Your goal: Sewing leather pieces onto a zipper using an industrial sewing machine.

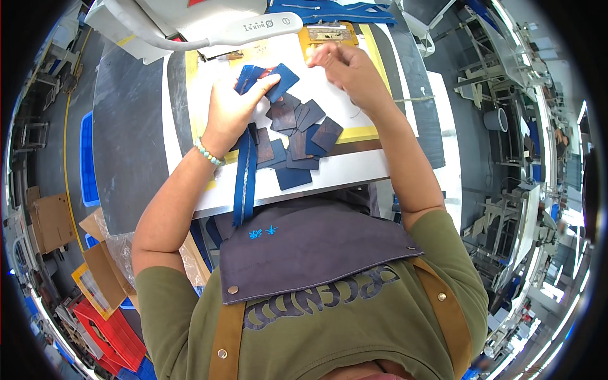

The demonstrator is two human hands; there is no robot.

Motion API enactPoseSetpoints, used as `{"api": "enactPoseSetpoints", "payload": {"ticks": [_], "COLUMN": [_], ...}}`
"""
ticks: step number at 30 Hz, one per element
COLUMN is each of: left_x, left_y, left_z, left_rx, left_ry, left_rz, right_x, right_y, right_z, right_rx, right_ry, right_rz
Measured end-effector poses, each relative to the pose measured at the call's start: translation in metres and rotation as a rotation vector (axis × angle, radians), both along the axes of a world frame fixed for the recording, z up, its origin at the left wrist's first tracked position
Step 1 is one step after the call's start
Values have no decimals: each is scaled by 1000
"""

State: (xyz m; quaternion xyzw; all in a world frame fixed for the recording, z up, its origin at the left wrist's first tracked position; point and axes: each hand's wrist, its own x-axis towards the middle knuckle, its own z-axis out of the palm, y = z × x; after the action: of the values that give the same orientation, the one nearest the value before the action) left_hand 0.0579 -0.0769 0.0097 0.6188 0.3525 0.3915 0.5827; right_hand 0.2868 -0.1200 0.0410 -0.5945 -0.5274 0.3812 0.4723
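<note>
My left hand (231,104) is closed on a dark blue square patch (283,82), with the thumb lying on top of it. A blue zipper (246,177) with metal teeth also runs through this hand; its tail hangs over the table's front edge. Below the hand, several dark blue and brownish square patches (301,142) lie in a loose, overlapping pile. My right hand (348,73) is raised beside a yellow metal plate (328,37), its thumb and forefinger drawn together. Whatever the fingertips may hold is too small to make out.
A white sewing machine (215,19) with a grey-white lamp arm (253,30) overhangs the far side of the table (130,139). More blue zippers (332,11) lie at the back. Cardboard boxes (104,275), a blue bin (88,158) and a red crate (111,335) stand to the left.
</note>
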Motion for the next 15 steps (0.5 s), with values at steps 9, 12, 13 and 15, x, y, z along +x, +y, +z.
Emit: {"api": "enactPoseSetpoints", "payload": {"ticks": [9,12,13,15], "left_x": [0,0,0,0], "left_y": [1,-1,-1,-1], "left_z": [0,3,3,3], "left_rx": [19,80,88,96], "left_ry": [20,57,70,83], "left_rz": [25,33,24,16], "right_x": [-7,-5,-5,-5], "right_y": [-4,-2,-2,0], "right_z": [2,-6,-7,-9], "right_rx": [-128,-26,-27,31], "right_ry": [-216,-265,-265,-329], "right_rz": [254,274,274,275]}}
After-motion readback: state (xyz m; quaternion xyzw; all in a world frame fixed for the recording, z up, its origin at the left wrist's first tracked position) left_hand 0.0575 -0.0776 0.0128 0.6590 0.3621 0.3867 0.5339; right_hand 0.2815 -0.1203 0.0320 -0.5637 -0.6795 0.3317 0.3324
